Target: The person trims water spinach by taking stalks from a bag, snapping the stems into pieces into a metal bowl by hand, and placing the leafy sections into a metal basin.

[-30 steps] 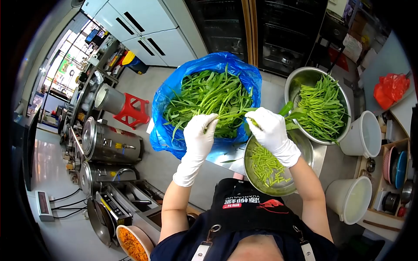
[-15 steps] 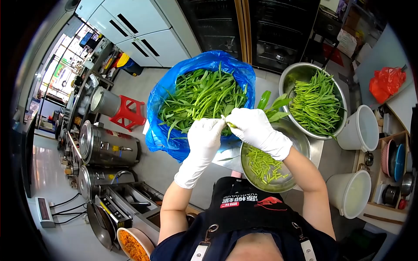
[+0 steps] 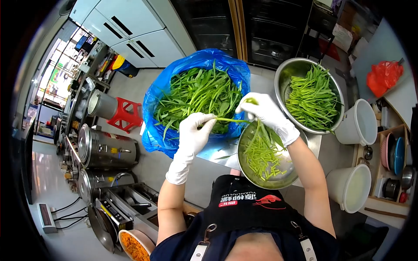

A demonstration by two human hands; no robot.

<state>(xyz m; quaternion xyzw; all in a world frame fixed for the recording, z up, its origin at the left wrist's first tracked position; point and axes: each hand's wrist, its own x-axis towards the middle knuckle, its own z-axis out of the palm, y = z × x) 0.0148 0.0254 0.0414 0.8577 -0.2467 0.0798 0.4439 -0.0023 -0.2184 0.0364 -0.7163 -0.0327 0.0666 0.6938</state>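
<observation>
Both my hands wear white gloves. My left hand (image 3: pixel 194 130) pinches one end of a green vegetable stem (image 3: pixel 228 120), which looks like water spinach and stretches right towards my other hand. My right hand (image 3: pixel 264 114) is curled round greens, with a bit of green showing at its fingers and leaves hanging below it. Beneath it stands a metal bowl (image 3: pixel 294 169) holding short cut stem pieces (image 3: pixel 262 158). A blue plastic bag (image 3: pixel 152 93) full of loose leafy greens (image 3: pixel 198 93) lies open beyond my left hand.
At the right, a larger steel basin (image 3: pixel 282 78) holds long greens laid side by side. Two white buckets (image 3: pixel 368 124) stand farther right. A red stool (image 3: pixel 126 114) and steel drums (image 3: pixel 106 148) are at the left. Orange shreds (image 3: pixel 133 247) fill a tub at lower left.
My hands, close together before, have moved apart. The stem now spans the space between them, and the leaves in my right hand have swung from pointing up right to hanging down over the bowl.
</observation>
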